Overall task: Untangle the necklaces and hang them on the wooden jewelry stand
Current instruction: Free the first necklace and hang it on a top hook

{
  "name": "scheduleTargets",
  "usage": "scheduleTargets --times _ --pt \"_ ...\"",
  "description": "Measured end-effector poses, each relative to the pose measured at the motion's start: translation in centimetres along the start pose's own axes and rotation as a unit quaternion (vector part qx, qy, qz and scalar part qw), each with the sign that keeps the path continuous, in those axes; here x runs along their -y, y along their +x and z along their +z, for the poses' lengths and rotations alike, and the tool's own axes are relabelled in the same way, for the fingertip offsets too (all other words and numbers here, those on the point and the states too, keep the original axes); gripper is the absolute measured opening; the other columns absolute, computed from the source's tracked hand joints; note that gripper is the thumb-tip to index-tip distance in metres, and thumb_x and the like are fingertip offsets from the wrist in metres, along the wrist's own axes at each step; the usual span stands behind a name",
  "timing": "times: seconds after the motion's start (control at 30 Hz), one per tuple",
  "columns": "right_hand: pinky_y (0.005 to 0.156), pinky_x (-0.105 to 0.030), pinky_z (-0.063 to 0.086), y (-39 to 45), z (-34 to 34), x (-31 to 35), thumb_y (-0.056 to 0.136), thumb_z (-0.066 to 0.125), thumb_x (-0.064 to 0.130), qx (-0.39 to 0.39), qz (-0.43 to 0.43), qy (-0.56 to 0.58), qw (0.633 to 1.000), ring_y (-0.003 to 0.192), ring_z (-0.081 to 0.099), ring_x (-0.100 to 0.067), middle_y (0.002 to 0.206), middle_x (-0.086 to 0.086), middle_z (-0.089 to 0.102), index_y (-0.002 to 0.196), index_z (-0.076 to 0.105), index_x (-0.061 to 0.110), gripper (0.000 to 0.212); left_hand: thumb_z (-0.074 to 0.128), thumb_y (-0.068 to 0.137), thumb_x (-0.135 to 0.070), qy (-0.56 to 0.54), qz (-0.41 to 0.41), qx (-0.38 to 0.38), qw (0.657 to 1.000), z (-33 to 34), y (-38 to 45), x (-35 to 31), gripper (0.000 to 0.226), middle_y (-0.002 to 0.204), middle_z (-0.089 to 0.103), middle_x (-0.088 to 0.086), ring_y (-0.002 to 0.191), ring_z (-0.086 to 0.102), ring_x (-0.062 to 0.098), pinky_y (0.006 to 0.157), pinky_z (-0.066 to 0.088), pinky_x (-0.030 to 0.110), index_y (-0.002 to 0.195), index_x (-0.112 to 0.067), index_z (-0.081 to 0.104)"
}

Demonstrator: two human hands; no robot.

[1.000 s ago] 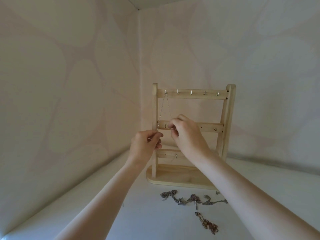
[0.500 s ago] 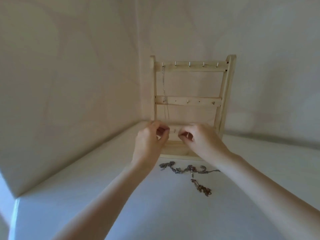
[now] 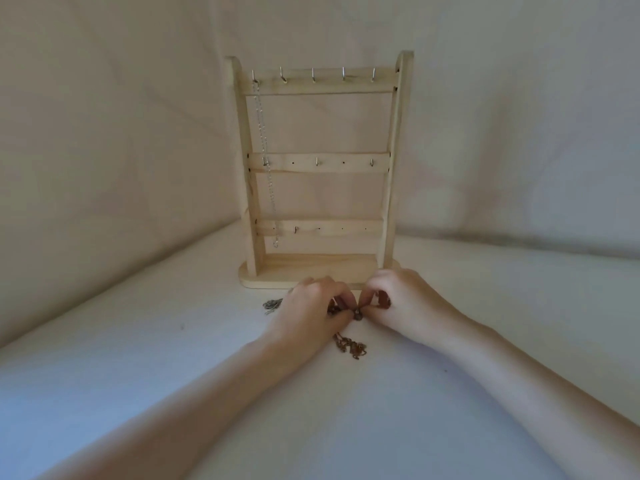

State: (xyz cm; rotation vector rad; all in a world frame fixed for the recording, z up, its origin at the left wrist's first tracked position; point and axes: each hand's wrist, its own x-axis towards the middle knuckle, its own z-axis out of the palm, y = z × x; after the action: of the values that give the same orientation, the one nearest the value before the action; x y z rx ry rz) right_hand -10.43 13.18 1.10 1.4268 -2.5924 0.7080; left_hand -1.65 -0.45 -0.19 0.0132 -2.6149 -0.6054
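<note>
The wooden jewelry stand (image 3: 394, 161) is upright at the back of the white surface, with three bars of small hooks. A silver necklace (image 3: 266, 157) hangs from the top bar's leftmost hook, down past the lowest bar. Just in front of the stand's base, my left hand (image 3: 311, 310) and my right hand (image 3: 405, 303) meet with fingers pinched on the tangled necklaces (image 3: 356, 315). A coppery chain bunch (image 3: 351, 348) trails toward me from under the hands. A grey chain end (image 3: 272, 304) sticks out left of my left hand. The rest of the tangle is hidden.
Pale patterned walls meet in a corner right behind the stand. The white surface (image 3: 138, 358) stretches toward me and to both sides.
Both hands have come down from the stand to the tangle on the surface and pinched it. The silver necklace now hangs free on its hook. The camera tilted down.
</note>
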Motion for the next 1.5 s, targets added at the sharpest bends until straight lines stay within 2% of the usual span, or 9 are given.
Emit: scheduleTargets --times 0.2,0.37,0.5,0.67,0.73,0.9,1.17,1.3,1.5 --pt "0.061 -0.009 0.038 -0.7 -0.5 0.2 0.086 0.060 0.016 0.002 0.003 0.040 0.999 0.067 0.049 0.002 0.076 0.012 0.055 0.080 0.068 0.017 0.010 0.064 0.082 -0.015 -0.025 0.004 0.016 1.000 -0.5 -0.1 0.5 0.014 0.078 0.057 -0.019 0.087 0.049 0.007 0.077 0.036 0.021 0.078 -0.028 0.062" --pt "0.051 -0.013 0.034 -1.7 -2.2 1.9 0.071 0.077 0.031 0.018 0.010 0.136 0.990 0.053 0.045 -0.001 0.055 0.013 0.054 0.064 0.068 0.019 0.017 0.066 0.082 -0.015 -0.051 0.019 0.010 0.998 -2.5 -0.3 0.2 0.015 0.080 0.060 -0.018 0.076 0.053 -0.006 0.068 0.038 0.005 0.078 -0.029 0.062" --pt "0.057 -0.010 0.038 -2.2 -1.6 3.3 0.075 0.074 0.021 0.121 0.002 0.089 0.989 0.058 0.047 0.005 0.067 0.013 0.058 0.069 0.067 0.023 0.009 0.066 0.081 -0.011 -0.079 0.017 0.046 0.996 -3.5 -0.7 -0.7 0.018 0.074 0.061 -0.018 0.071 0.057 -0.007 0.067 0.041 0.005 0.075 -0.028 0.064" --pt "0.060 -0.014 0.041 -2.3 -2.0 3.2 0.078 0.067 0.012 0.105 0.043 0.129 0.985 0.056 0.051 0.001 0.066 0.009 0.062 0.066 0.067 0.022 0.015 0.066 0.082 -0.005 -0.200 -0.044 0.102 0.973 -3.5 -1.0 -1.0 0.016 0.078 0.068 -0.009 0.072 0.063 -0.001 0.076 0.051 0.015 0.083 -0.021 0.067" --pt "0.058 -0.022 0.041 -2.2 -2.5 3.0 0.080 0.064 0.008 0.060 0.083 0.236 0.966 0.057 0.051 -0.007 0.063 0.005 0.061 0.068 0.065 0.018 0.015 0.067 0.081 -0.003 -0.274 -0.078 0.107 0.953 -3.6 -1.0 -1.2 0.015 0.081 0.071 -0.003 0.074 0.065 0.003 0.074 0.052 0.015 0.087 -0.017 0.067" --pt "0.050 -0.020 0.037 -2.0 -2.9 3.0 0.084 0.057 -0.003 -0.001 0.110 0.473 0.874 0.057 0.049 -0.015 0.061 -0.006 0.060 0.073 0.060 0.006 0.014 0.069 0.080 -0.007 -0.365 -0.123 0.107 0.917 -4.1 -1.1 -1.9 0.015 0.084 0.071 0.004 0.062 0.060 0.001 0.053 0.038 0.007 0.093 -0.011 0.065" --pt "0.050 -0.019 0.042 -1.9 -2.6 2.5 0.080 0.065 0.002 -0.004 0.105 0.532 0.840 0.058 0.054 -0.013 0.064 -0.005 0.064 0.078 0.062 0.008 0.007 0.068 0.082 -0.013 -0.369 -0.150 0.114 0.910 -3.3 -1.2 -1.4 0.004 0.078 0.068 -0.004 0.070 0.057 0.003 0.076 0.042 0.020 0.082 -0.016 0.068" --pt "0.050 -0.017 0.043 -1.9 -2.7 2.1 0.075 0.067 0.004 0.038 0.118 0.537 0.834 0.055 0.051 -0.010 0.061 -0.001 0.063 0.084 0.062 0.008 0.010 0.065 0.083 -0.014 -0.442 -0.169 0.097 0.875 -3.9 -0.9 -0.7 0.006 0.080 0.065 -0.002 0.078 0.058 0.010 0.078 0.044 0.023 0.078 -0.017 0.067" --pt "0.050 -0.019 0.044 -1.9 -2.9 2.0 0.081 0.059 -0.003 0.046 0.114 0.556 0.822 0.056 0.050 -0.011 0.061 -0.002 0.058 0.088 0.061 0.006 0.012 0.069 0.067 -0.026 -0.448 -0.171 0.079 0.874 -4.7 -0.8 -0.3 0.014 0.081 0.070 -0.003 0.072 0.065 0.003 0.071 0.050 0.015 0.074 -0.014 0.069"
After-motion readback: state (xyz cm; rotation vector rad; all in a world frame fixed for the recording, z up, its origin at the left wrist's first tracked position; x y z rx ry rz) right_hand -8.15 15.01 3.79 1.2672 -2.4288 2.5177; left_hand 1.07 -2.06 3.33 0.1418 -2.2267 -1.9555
